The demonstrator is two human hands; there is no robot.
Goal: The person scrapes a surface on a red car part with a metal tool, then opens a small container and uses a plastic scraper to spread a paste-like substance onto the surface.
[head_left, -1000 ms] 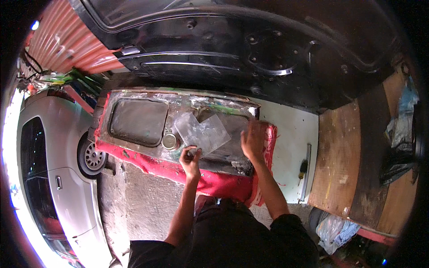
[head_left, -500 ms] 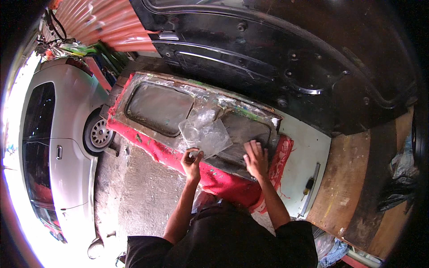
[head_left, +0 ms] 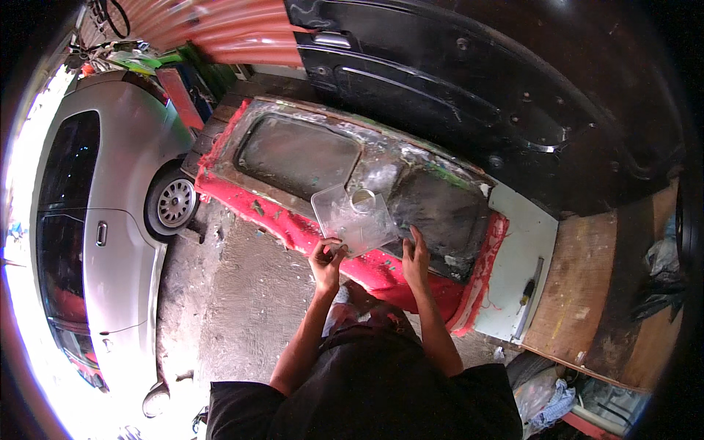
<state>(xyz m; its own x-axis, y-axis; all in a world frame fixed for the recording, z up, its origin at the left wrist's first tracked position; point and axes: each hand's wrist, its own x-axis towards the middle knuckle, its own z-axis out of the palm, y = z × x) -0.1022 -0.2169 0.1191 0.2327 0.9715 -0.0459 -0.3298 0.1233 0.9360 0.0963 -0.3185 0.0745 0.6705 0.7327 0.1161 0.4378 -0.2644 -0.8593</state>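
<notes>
Hands: left hand pinches the near edge of a clear plastic sheet between thumb and fingers. Right hand is just beside the sheet's right side, thumb spread away from the extended fingers; contact with the sheet cannot be told from this angle.

Position: the sheet is held over the near side of a worn, paint-smeared panel, around the middle of its length. A round metal-rimmed can shows at the sheet's upper right edge, partly seen through the plastic; touching or apart, cannot tell.

Support: red cloth lies under the panel and sticks out along its near side and right end. To the right, a white surface bears a dark-handled tool beside a long metal bar.

Surroundings: silver car at left, large black panel along the top.

Markings: the panel shows white and green paint patches; any lettering on the can or tool is too small to read.
</notes>
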